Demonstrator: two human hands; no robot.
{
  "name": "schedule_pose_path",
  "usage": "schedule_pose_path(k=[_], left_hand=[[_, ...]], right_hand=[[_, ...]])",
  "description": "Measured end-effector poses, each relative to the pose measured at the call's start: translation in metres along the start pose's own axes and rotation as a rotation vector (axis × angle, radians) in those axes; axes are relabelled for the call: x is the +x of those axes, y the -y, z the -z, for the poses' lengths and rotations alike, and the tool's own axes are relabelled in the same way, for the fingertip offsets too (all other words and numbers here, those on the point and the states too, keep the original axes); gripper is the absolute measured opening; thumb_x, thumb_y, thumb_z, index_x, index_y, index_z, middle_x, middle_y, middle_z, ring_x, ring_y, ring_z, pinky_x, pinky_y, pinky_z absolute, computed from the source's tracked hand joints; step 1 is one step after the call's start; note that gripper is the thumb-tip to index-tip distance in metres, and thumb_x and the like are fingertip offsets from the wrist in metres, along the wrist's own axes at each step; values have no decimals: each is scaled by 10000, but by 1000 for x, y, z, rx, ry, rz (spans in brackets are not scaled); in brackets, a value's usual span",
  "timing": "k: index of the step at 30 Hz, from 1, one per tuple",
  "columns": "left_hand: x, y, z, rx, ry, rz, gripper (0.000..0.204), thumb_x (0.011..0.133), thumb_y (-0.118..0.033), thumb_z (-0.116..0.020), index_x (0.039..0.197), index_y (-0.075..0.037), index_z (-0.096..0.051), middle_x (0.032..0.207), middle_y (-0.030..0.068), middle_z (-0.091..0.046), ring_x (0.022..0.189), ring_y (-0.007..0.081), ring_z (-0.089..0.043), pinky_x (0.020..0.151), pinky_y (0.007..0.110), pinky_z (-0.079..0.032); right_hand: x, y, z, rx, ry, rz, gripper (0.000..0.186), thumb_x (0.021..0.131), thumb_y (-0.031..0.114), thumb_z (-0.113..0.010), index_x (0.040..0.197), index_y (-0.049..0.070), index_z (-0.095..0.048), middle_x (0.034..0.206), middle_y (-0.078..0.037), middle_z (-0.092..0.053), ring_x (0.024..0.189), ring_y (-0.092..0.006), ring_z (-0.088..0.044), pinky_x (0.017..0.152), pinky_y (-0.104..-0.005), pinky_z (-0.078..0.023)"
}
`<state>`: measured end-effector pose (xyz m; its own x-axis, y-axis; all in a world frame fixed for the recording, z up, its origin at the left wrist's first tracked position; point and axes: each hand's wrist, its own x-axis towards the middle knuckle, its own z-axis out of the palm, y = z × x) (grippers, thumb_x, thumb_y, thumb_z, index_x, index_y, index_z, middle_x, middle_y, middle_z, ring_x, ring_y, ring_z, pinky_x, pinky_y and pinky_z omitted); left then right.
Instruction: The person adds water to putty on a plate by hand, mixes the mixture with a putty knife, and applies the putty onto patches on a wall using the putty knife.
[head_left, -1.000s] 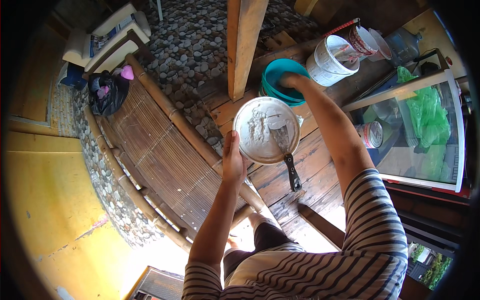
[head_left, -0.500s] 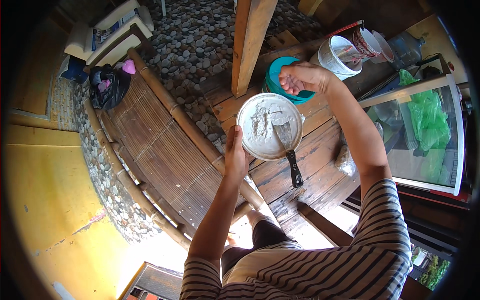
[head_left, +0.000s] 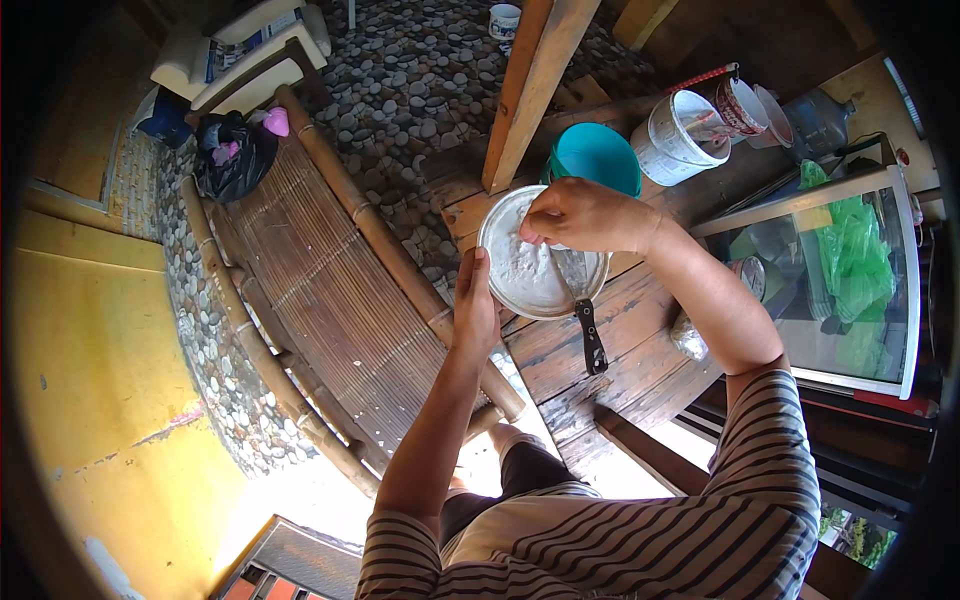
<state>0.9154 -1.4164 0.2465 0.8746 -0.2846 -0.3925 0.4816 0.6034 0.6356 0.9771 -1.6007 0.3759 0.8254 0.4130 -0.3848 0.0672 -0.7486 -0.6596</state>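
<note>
My left hand grips the left side of a round white tub, its thumb along the rim and the other fingers mostly hidden. White paste or damp powder lies inside the tub. A putty knife rests with its blade in the white stuff and its black handle sticking out over the near rim. Above the far part of the tub is my right hand, closed, fingertips pinched downward close to the white stuff. What the fingers hold, if anything, is hidden. Just beyond this hand stands a teal bucket.
Under the tub is a wooden plank table, with a wooden post at its far edge. White pails stand far right, beside a glass-fronted case with green plastic inside. A bamboo bench at left bears a black bag.
My right hand has moved from above the teal bucket toward me, down to the tub, and its fingers now point at the white stuff. My left hand still holds the tub.
</note>
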Motion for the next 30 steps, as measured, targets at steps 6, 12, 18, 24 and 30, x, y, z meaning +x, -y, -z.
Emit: schedule_pose_path(k=[6,12,18,24,30], left_hand=[[-5,-2,12,-7,-51,2,378,1059,-283,-470,1339,-29,-471,1305,111,-592,1197,202,-587,1020,360,-471],[-10,-5,34,-32,-44,-45,445,1033,-347,-530,1347,-39,-460,1249,102,-605,1099,186,-637,880,337,-556],[-31,-12,60,-92,-97,-78,488,1010,-352,-578,1376,-54,-453,1275,93,-604,1123,184,-631,874,326,-550],[-67,-32,82,-52,-96,-145,433,1000,-451,-562,1262,-106,-545,1101,-4,-628,926,80,-633,678,247,-517],[-118,-60,117,-76,-137,-208,434,997,-462,-564,1249,-109,-554,1043,8,-650,829,88,-651,617,240,-514]], right_hand=[[-7,10,-10,-67,-87,109,241,947,214,-608,952,3,-725,865,-112,-733,801,-189,-701,734,-320,-539],[-8,28,-25,-72,-213,190,216,925,215,-673,986,12,-718,896,-102,-738,797,-193,-713,710,-324,-547],[-19,60,-61,52,-438,210,171,882,72,-702,1025,-21,-693,945,-132,-730,867,-198,-726,775,-301,-579],[-35,118,-99,141,-517,248,167,829,-49,-655,984,6,-685,974,-123,-655,812,-225,-693,719,-305,-548],[-66,174,-145,-81,-659,400,209,818,2,-654,1023,38,-663,1013,-141,-584,995,-316,-592,873,-415,-475]])
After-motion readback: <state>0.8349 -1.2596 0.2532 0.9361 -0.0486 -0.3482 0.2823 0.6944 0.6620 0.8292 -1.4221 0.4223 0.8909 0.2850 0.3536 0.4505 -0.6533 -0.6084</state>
